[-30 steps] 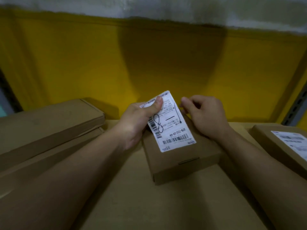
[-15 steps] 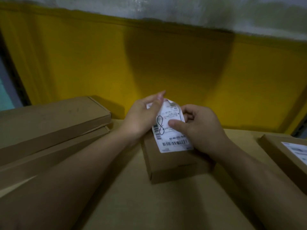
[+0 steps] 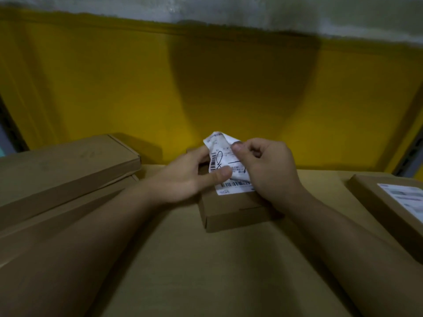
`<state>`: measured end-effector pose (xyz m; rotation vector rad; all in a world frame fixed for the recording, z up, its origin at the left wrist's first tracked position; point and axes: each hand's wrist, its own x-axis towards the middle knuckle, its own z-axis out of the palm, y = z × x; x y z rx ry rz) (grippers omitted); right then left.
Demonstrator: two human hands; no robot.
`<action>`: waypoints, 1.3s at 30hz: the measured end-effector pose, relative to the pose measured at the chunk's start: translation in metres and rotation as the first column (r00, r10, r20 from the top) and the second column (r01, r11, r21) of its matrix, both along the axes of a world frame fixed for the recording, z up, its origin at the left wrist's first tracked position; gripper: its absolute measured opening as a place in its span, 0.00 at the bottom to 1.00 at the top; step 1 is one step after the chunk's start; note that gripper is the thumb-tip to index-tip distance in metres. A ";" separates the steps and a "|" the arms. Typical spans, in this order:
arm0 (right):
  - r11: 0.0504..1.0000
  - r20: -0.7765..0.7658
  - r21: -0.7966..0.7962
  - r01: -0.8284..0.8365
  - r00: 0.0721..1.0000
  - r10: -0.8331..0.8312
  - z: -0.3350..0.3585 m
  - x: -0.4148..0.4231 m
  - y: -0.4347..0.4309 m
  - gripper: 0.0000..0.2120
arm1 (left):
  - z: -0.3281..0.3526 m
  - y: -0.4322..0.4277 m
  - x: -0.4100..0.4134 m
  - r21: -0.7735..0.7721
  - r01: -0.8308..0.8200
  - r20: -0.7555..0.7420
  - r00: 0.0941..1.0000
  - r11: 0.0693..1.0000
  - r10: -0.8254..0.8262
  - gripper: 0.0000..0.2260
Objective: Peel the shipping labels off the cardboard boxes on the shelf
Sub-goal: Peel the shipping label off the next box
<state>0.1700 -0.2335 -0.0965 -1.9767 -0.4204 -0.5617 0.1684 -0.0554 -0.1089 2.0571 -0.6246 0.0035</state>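
Pinching barcoded label (text blurred), small box

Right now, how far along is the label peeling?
Done: stacked flat cardboard boxes at left show no labels. In hand: left hand and right hand pinch the white barcode label over the small brown cardboard box. Remaining: the cardboard box at right still wears its white label.

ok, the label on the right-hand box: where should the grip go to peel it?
Its far-left corner, likely: the right-box label lies flat on the right box, so a nail must lift a corner first. Come from the left, where left hand and right hand hold the middle label.
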 end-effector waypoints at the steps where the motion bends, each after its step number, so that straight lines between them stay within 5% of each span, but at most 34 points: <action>1: 1.000 0.003 -0.014 0.006 1.000 -0.005 0.000 0.001 -0.001 0.12 | -0.002 -0.002 0.001 -0.014 0.002 0.000 1.000 1.000 -0.002 0.26; 5: 0.997 0.026 -0.056 0.045 0.999 -0.043 0.000 0.005 -0.004 0.14 | -0.005 -0.001 0.004 -0.015 -0.003 0.016 1.000 1.000 0.003 0.29; 8: 0.994 0.049 -0.053 0.097 0.994 -0.095 0.000 0.006 -0.006 0.15 | -0.005 0.002 0.003 0.161 0.061 0.014 0.998 0.985 -0.064 0.36; 13: 0.991 0.110 -0.015 0.130 0.986 -0.128 -0.002 0.005 -0.009 0.19 | 0.003 0.001 0.002 0.360 0.084 -0.022 0.996 0.929 -0.081 0.30; 17: 0.991 0.151 0.016 0.134 0.979 -0.135 -0.002 0.003 -0.010 0.21 | 0.007 -0.001 -0.001 0.351 0.072 -0.098 0.994 0.934 -0.040 0.25; 26: 0.976 0.102 0.159 0.146 0.981 -0.163 -0.001 0.005 -0.013 0.17 | 0.008 -0.003 -0.002 0.413 0.033 -0.108 0.994 0.910 0.013 0.43; 39: 0.946 0.046 0.288 0.147 0.985 -0.166 0.005 0.009 -0.017 0.19 | 0.008 -0.005 -0.001 0.426 0.047 -0.132 0.991 0.904 0.010 0.43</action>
